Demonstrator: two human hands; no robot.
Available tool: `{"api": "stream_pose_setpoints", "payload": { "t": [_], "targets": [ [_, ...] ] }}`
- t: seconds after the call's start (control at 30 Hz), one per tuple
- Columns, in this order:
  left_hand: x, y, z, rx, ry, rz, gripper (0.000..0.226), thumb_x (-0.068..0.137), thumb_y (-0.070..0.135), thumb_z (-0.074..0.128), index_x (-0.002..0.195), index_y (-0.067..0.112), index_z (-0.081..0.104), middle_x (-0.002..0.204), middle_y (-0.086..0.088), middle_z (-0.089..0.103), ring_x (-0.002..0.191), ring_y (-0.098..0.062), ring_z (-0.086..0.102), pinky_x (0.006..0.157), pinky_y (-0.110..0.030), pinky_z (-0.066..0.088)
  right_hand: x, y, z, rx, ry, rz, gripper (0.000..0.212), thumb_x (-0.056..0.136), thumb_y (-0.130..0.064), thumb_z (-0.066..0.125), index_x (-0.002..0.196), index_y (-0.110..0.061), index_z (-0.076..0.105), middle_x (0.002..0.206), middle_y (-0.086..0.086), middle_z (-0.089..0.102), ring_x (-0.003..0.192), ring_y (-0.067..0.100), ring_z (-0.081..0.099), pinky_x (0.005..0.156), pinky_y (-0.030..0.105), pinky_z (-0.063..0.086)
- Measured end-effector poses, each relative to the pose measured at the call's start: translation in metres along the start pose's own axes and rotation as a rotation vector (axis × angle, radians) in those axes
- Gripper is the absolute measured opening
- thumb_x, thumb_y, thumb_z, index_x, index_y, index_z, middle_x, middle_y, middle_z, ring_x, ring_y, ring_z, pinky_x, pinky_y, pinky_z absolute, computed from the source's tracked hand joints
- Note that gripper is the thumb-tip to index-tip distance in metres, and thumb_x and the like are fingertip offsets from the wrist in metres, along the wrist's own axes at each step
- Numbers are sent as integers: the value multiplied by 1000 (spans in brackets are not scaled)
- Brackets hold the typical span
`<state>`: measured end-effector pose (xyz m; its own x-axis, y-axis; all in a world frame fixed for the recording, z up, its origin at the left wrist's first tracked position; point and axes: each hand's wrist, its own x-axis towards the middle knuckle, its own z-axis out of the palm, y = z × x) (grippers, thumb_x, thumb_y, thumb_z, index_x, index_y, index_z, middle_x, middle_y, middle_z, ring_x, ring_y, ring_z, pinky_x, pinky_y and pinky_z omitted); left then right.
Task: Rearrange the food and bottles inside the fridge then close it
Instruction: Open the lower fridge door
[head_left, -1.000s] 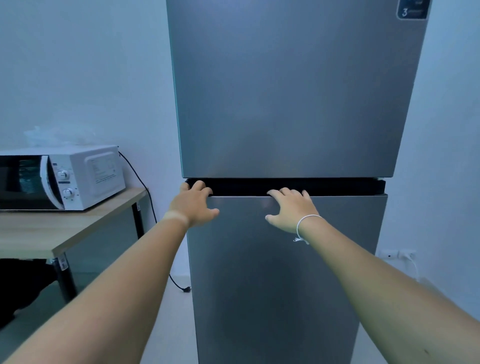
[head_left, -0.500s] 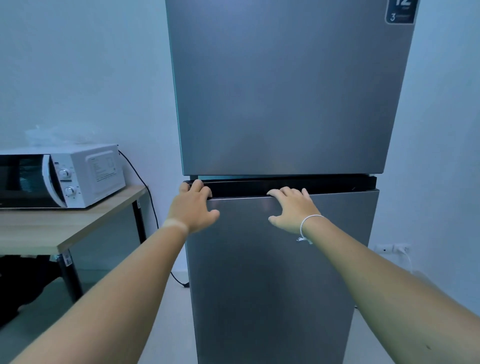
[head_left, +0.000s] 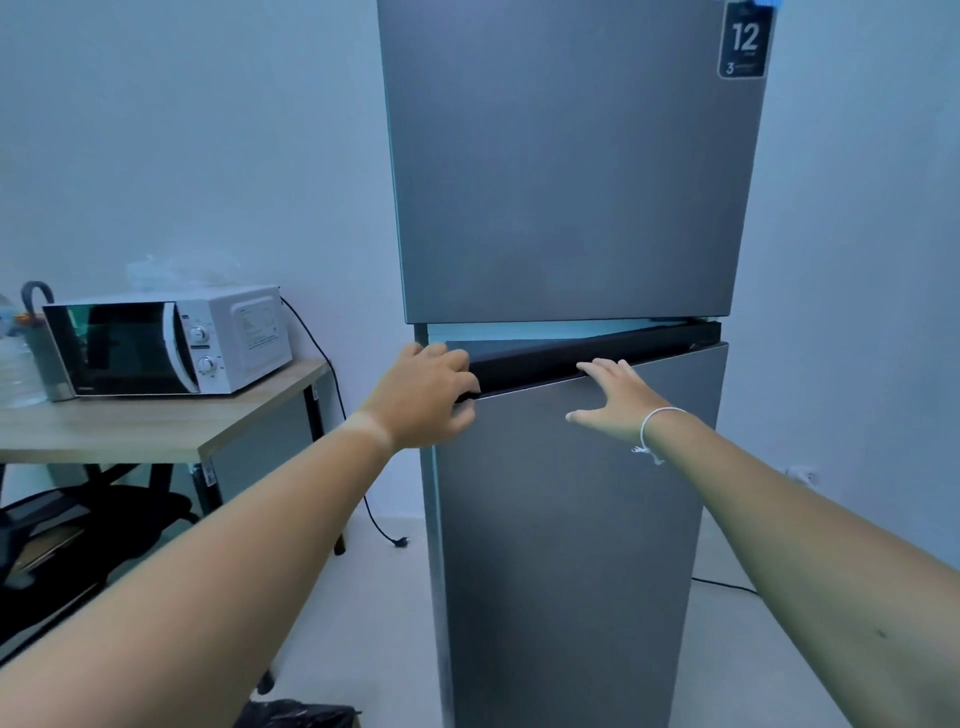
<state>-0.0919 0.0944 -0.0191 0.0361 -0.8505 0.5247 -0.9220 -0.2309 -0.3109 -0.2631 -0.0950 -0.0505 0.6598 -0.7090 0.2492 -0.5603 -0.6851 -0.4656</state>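
A tall grey two-door fridge stands in front of me. Its upper door (head_left: 566, 166) is closed. The lower door (head_left: 571, 519) has swung out a little at its left side, and a lit strip of the inside shows above its dark top edge (head_left: 587, 358). My left hand (head_left: 421, 400) grips the left end of that top edge, fingers curled over it. My right hand (head_left: 613, 400) rests flat on the door front near the top, fingers spread, with a white string on the wrist. No food or bottles are visible.
A white microwave (head_left: 171, 343) sits on a wooden table (head_left: 156, 431) to the left, with a clear water bottle (head_left: 15, 364) beside it. A black cable (head_left: 374, 519) trails on the floor by the fridge. A dark chair (head_left: 78, 530) is under the table.
The lower fridge door has come away from the body on its left side, opening a lit gap. My left hand has pulled back with the door edge; my view has moved back.
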Motion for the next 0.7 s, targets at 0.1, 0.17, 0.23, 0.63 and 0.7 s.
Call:
{"api": "stream_pose_setpoints", "payload": {
  "t": [0.1, 0.17, 0.23, 0.63, 0.7],
  "targets": [
    [-9, 17, -19, -80, 53, 49, 45, 79, 34, 33, 87, 20, 75, 88, -1, 64, 78, -25, 57, 70, -34, 47, -24, 4, -5, 57, 23, 22, 74, 84, -41, 59, 147, -34, 21, 158, -21, 4, 147, 15, 15, 79, 31, 46],
    [-12, 29, -32, -223, 64, 10, 37, 86, 29, 42, 103, 20, 73, 101, -3, 63, 93, -24, 56, 80, -35, 49, -40, 7, -9, 86, 40, 40, 74, 85, -41, 59, 147, -34, 21, 158, -21, 3, 143, 17, 27, 81, 30, 44],
    [-13, 42, -40, -336, 37, -1, 33, 89, 23, 48, 116, 23, 67, 108, -2, 61, 103, -20, 54, 87, -30, 46, -55, 12, -15, 100, 62, 52, 73, 85, -40, 58, 147, -34, 21, 159, -20, 3, 143, 17, 28, 84, 30, 43],
    [-1, 162, -74, -549, 101, 165, 53, 74, 50, 36, 82, 15, 76, 82, -5, 61, 76, -20, 57, 71, -31, 48, -150, 58, -50, 126, 119, 119, 70, 88, -32, 52, 147, -42, 16, 154, -7, 32, 137, 22, 39, 97, 28, 36],
    [6, 180, -78, -529, 101, 217, 54, 76, 53, 36, 71, 13, 73, 76, -6, 61, 74, -22, 57, 66, -32, 46, -163, 66, -55, 110, 95, 151, 67, 89, -32, 51, 147, -41, 18, 154, -5, 32, 138, 22, 38, 101, 29, 35]
  ]
}}
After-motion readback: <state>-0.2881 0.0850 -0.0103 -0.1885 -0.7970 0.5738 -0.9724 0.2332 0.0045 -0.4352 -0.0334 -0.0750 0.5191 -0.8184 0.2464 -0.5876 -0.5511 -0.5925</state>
